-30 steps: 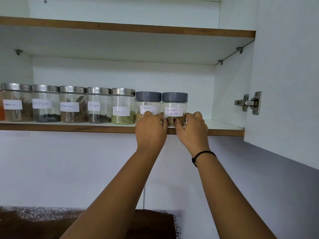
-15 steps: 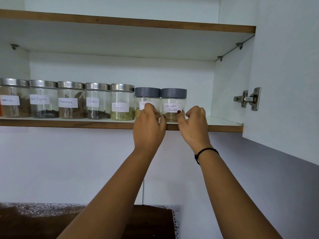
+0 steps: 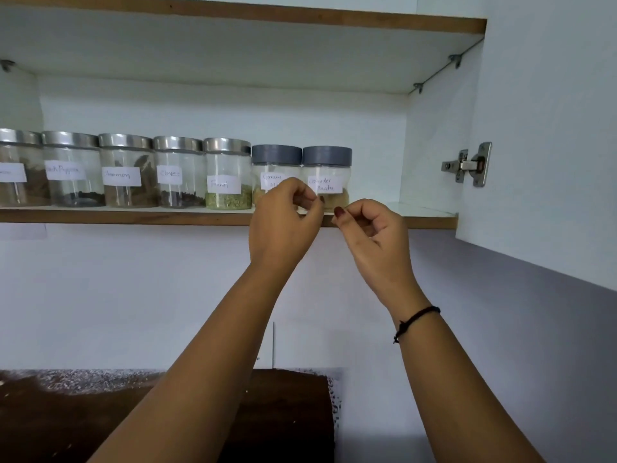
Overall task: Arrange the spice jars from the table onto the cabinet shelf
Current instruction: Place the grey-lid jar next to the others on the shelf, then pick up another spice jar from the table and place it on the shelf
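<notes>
Two grey-lidded spice jars stand side by side at the right end of a row on the cabinet shelf (image 3: 133,217): a garam masala jar (image 3: 275,157) and a coriander powder jar (image 3: 327,168). My left hand (image 3: 283,222) is curled in front of the garam masala jar's lower half and hides part of its label; whether it touches the jar I cannot tell. My right hand (image 3: 370,228) hovers just below and to the right of the coriander jar, fingers curled, holding nothing. To the left stand silver-lidded jars: fennel (image 3: 227,175), cloves (image 3: 178,175), cinnamon (image 3: 127,175) and black pepper (image 3: 71,172).
The open cabinet door (image 3: 551,128) hangs on the right, its hinge (image 3: 470,165) on the side wall. Bare shelf (image 3: 417,210) remains right of the coriander jar. Another shelf board (image 3: 233,13) runs above. A dark speckled table (image 3: 100,412) lies below.
Both hands have let go of the two grey-lidded jars and drawn back towards me and slightly down, fingers curling in. The jars stay in place on the shelf.
</notes>
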`<state>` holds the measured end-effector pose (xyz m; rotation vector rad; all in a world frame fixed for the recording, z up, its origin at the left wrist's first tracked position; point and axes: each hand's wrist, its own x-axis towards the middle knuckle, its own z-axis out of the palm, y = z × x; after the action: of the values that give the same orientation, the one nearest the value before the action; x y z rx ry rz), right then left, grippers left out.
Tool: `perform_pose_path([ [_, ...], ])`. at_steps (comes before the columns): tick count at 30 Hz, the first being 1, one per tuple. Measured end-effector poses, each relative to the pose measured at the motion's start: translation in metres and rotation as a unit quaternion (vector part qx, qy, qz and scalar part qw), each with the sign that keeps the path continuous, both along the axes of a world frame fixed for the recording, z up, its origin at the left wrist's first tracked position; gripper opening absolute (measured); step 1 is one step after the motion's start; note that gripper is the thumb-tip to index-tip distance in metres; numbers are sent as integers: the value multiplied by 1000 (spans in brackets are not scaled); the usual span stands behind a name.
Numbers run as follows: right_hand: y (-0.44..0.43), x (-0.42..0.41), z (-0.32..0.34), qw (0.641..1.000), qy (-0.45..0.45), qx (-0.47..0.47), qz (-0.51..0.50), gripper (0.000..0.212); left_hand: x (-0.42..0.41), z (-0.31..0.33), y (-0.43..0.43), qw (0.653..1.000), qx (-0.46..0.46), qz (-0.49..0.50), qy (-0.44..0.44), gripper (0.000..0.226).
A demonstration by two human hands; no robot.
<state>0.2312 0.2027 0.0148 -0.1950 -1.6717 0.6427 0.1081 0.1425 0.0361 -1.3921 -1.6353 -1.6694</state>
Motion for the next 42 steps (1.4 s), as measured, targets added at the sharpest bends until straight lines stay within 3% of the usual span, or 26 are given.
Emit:
perform_pose_path([
  [7,-33,24,-40,999,3,-14,33,9,29,-64,-31,974,53,-198,-94,28],
  [10,-39,35,-62,999,-4,-37,23,10,37,-93,-39,960,37,-236,-145,35],
  [24,-66,74,-175,988,-29,-152,23,23,52,-204,-74,937,-83,-242,-236,39],
  [29,-70,81,-218,977,-61,-203,32,11,60,-245,-83,927,-119,-253,-252,34],
  [37,-75,84,-272,962,-98,-248,55,11,60,-311,-86,919,-178,-247,-251,21],
  [42,-76,75,-324,948,-162,-271,46,6,59,-372,-96,905,-271,-223,-241,23],
])
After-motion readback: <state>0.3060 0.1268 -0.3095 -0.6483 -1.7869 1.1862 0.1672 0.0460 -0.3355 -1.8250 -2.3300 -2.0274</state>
